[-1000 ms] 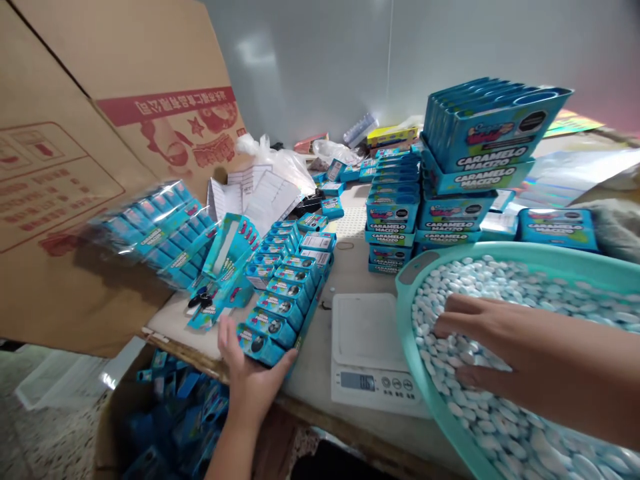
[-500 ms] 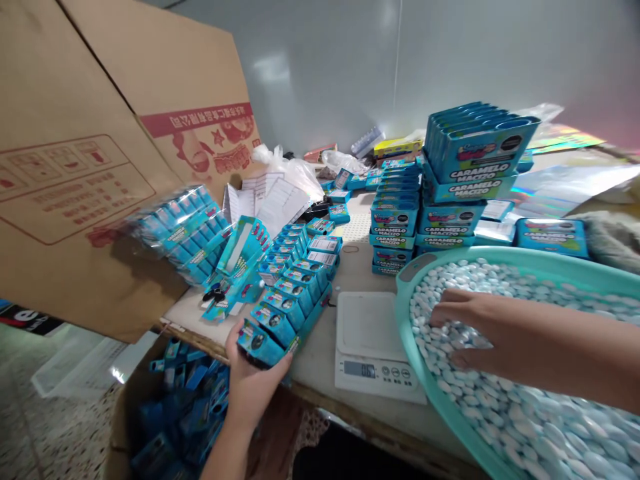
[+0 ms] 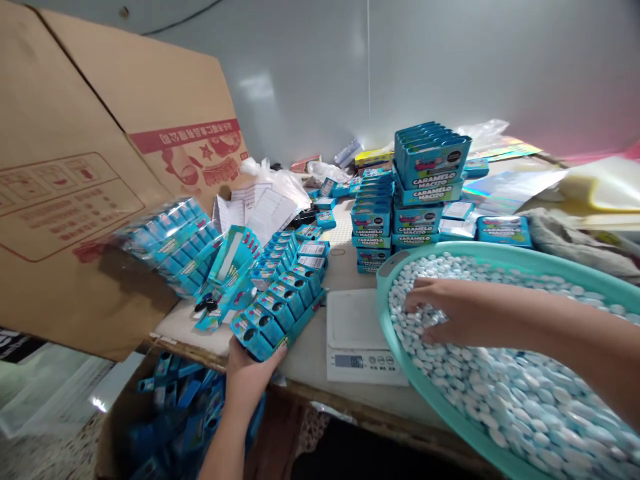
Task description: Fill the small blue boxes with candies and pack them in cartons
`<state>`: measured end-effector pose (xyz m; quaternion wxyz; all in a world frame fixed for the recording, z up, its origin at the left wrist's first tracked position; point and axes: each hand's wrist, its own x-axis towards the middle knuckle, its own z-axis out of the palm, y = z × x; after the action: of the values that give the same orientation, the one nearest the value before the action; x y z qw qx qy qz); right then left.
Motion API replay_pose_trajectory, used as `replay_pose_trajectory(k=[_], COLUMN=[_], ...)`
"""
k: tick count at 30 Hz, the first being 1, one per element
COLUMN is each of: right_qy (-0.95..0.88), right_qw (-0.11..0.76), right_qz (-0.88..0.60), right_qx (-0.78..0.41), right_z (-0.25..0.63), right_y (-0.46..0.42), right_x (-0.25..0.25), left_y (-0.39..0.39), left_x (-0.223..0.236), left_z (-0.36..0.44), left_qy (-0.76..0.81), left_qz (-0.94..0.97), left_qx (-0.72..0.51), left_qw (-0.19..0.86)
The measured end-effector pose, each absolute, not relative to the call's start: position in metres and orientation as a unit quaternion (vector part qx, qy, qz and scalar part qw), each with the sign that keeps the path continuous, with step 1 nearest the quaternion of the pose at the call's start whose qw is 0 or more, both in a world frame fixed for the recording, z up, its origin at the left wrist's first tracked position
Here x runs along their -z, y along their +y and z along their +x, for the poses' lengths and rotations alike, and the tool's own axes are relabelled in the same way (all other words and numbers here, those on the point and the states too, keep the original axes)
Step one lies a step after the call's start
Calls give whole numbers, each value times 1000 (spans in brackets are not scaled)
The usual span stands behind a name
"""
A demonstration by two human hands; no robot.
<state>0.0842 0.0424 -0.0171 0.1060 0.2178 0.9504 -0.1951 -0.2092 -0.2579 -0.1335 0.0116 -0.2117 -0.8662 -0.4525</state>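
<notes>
My left hand (image 3: 253,373) grips the near end of a blue display tray (image 3: 300,327), with thumb on one side and fingers beneath. Small blue candy boxes (image 3: 275,305) stand in it in a row, their top ends showing dark round holes. In the teal basin (image 3: 403,357), my right hand (image 3: 437,303) is dug into white and pale-blue candies (image 3: 500,380). Its fingers and thumb curl around some of them, and the fingertips are partly hidden. Between the hands sits a white digital scale (image 3: 353,320) with a bare plate.
Stacked display boxes (image 3: 433,167) stand behind the basin. A large cardboard carton (image 3: 65,200) and plastic-wrapped boxes (image 3: 175,243) are on the left. Below the table edge, an open carton holds loose blue boxes (image 3: 185,400). Papers (image 3: 265,207) and a grey cloth (image 3: 570,233) lie behind.
The view has turned slightly right, so most things sit further left. My left hand stays on the tray's end; my right hand stays among the candies with its fingers curled.
</notes>
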Motion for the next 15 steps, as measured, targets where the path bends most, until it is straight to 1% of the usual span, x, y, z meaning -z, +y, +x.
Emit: replay_pose_trajectory(k=[4, 7, 11, 13, 15], right_qy=[946, 943, 940, 938, 936], right_qw=[106, 107, 102, 99, 97], right_qz=[226, 234, 243, 247, 247], right_qx=[206, 210, 218, 224, 230], right_z=[85, 85, 83, 83, 83], right_y=[42, 43, 44, 44, 44], right_x=[16, 18, 20, 20, 20], left_y=[-253, -252, -252, -258, -269], left_x=[126, 119, 114, 115, 117], left_z=[-193, -184, -182, -185, -190], left_qy=[-771, -709, -674, -682, -715], left_qz=[-175, -146, -60, -60, -110], left_qx=[609, 679, 717, 713, 683], left_qw=[-60, -121, -170, -152, -104])
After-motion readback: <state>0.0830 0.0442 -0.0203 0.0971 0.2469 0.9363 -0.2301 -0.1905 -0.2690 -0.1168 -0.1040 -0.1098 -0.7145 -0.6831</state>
